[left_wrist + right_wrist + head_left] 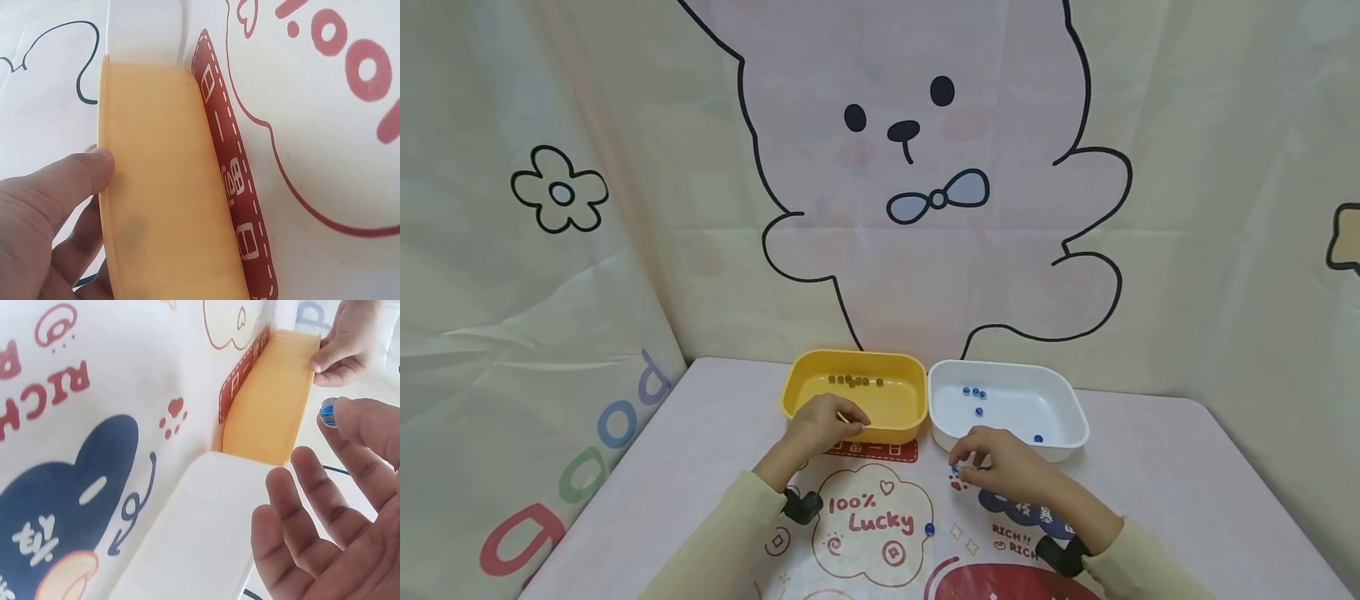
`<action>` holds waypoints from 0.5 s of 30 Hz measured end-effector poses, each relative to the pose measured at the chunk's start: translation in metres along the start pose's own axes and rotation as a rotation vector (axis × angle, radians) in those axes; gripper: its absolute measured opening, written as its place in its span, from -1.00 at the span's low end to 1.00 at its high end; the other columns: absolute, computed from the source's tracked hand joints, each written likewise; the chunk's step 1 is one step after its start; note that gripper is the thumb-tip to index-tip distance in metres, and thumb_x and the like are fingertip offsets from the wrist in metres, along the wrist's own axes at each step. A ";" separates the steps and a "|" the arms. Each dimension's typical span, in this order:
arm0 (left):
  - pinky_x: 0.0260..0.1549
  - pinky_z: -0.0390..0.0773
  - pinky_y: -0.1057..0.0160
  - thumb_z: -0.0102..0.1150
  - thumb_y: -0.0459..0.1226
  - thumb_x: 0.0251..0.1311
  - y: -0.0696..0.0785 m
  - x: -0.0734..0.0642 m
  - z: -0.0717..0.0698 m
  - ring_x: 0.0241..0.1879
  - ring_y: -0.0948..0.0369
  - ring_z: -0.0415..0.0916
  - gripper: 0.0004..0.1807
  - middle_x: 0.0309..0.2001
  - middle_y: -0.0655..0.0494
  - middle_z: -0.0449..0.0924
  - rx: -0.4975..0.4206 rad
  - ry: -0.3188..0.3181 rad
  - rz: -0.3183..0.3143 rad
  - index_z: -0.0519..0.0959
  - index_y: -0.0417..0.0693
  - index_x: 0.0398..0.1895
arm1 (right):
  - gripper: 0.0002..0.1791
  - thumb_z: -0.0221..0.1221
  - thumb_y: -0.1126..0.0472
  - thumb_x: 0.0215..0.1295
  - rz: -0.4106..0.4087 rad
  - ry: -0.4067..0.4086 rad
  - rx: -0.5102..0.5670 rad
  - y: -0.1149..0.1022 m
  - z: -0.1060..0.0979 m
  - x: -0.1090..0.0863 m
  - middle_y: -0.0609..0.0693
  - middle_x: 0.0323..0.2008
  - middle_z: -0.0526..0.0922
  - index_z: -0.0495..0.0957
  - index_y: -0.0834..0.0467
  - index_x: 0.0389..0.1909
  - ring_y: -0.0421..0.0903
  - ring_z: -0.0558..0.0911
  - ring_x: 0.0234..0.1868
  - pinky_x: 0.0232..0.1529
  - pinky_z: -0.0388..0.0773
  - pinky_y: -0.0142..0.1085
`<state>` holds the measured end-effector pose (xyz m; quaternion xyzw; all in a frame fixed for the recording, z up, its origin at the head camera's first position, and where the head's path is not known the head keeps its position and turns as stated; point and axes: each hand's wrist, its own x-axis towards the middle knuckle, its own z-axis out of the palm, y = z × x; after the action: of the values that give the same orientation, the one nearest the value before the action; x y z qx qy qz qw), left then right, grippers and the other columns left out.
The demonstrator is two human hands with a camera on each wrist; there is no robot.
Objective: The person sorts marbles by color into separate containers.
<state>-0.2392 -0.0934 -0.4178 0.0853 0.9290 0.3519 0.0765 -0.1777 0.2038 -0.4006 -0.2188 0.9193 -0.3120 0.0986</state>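
In the head view my left hand (822, 423) is at the near rim of a yellow tub (917, 417). The left wrist view shows its thumb (94, 169) against the rim and the other fingers behind it; whether they pinch anything is hidden. My right hand (1011, 460) is just in front of a white tub (1063, 454). Between thumb and index finger it pinches a clear marble with a blue swirl (328, 414), the other fingers loosely spread. Several amber-brown marbles (858, 382) lie in the yellow tub, and several blue marbles (979, 412) in the white one.
Both tubs stand side by side at the back of the table (1150, 483), before a printed curtain (1187, 292). Another blue marble (929, 529) rests on the printed mat between the forearms. Black wrist cameras (1063, 554) are strapped to both wrists.
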 end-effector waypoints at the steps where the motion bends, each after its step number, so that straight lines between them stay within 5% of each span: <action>1: -0.37 0.46 0.28 0.32 -0.09 0.14 0.000 0.000 0.000 -0.33 0.21 0.45 -0.96 -0.36 0.32 0.61 0.005 0.003 0.003 0.72 0.26 -0.37 | -0.84 0.26 0.15 0.21 0.003 0.009 -0.005 0.001 -0.001 0.000 -0.23 -0.27 0.60 0.66 -0.02 -0.18 -0.21 0.52 -0.24 -0.31 0.55 -0.48; 15: -0.37 0.46 0.28 0.32 -0.10 0.14 -0.002 -0.001 0.000 -0.33 0.21 0.45 -0.96 -0.36 0.32 0.61 0.006 0.014 0.018 0.72 0.26 -0.37 | -0.81 0.30 0.15 0.19 -0.054 0.092 -0.065 0.010 -0.021 0.001 -0.17 -0.27 0.62 0.65 0.02 -0.17 -0.20 0.52 -0.26 -0.33 0.54 -0.47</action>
<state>-0.2389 -0.0951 -0.4192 0.0914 0.9298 0.3502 0.0668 -0.1884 0.2220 -0.3900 -0.2319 0.9262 -0.2943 0.0406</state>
